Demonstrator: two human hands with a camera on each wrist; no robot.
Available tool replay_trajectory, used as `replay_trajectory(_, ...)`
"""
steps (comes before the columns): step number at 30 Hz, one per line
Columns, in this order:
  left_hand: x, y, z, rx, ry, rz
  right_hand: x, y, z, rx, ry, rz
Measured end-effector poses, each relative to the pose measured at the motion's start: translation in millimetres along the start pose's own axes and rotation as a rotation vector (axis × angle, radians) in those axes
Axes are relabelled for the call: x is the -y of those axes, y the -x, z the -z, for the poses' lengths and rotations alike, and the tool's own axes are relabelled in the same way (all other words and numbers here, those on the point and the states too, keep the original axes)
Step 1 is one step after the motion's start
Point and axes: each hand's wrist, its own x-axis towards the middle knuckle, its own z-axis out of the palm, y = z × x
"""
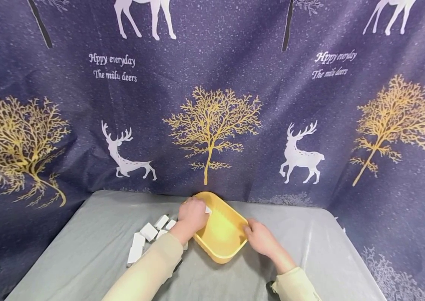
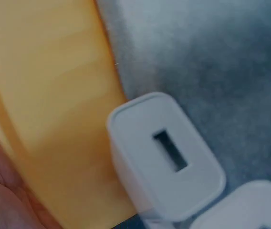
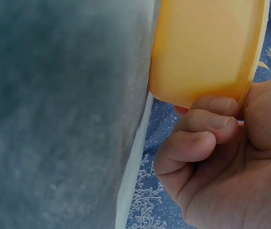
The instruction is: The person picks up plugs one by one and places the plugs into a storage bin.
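A yellow plastic bin (image 1: 221, 256) stands tilted at the back of the table. My left hand (image 1: 194, 214) is over its left rim, fingers curled. A small white piece (image 1: 208, 210), seemingly a charger, sticks out beside those fingers, which are mostly hidden. In the left wrist view, part of the left palm (image 2: 2, 186) shows behind the bin wall. A white charger (image 2: 166, 157) with a slot in its end is near the wall's outside. My right hand (image 1: 262, 238) grips the bin's right rim; its fingers (image 3: 188, 145) curl against the outer wall.
Several white chargers and small white boxes (image 1: 148, 231) lie on the grey tabletop (image 1: 84, 255) left of the bin. Directly behind the table hangs a dark blue curtain (image 1: 231, 167) printed with deer and trees.
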Motion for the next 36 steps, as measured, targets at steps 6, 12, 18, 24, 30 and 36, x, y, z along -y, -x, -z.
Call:
replay_trajectory(6,6.5,1.8,8.3,-0.082,0.098,-0.01,-0.1,0.8,0.2,0.0,0.008,0.0)
replay_trajectory(12,13.9,8.8,22.8,-0.084,0.187,0.019,-0.5,0.6,-0.7,0.008,0.017,-0.001)
replay_trajectory(18,23.7,15.0,36.7,-0.09,0.261,0.076,-2.2,-0.1,-2.5,0.002,0.016,0.004)
replay_trajectory(24,36.3,23.7,46.4,-0.149,0.32,0.088,-2.7,0.3,-2.5,0.007,0.013,-0.001)
replay_trajectory(30,51.2,35.3,57.5,-0.15,0.37,0.105,-2.3,0.7,-2.0,0.003,0.01,0.005)
replay_trajectory(36,70.6,44.6,67.5,-0.189,0.417,0.113,-3.6,1.0,-2.3,-0.025,-0.018,0.063)
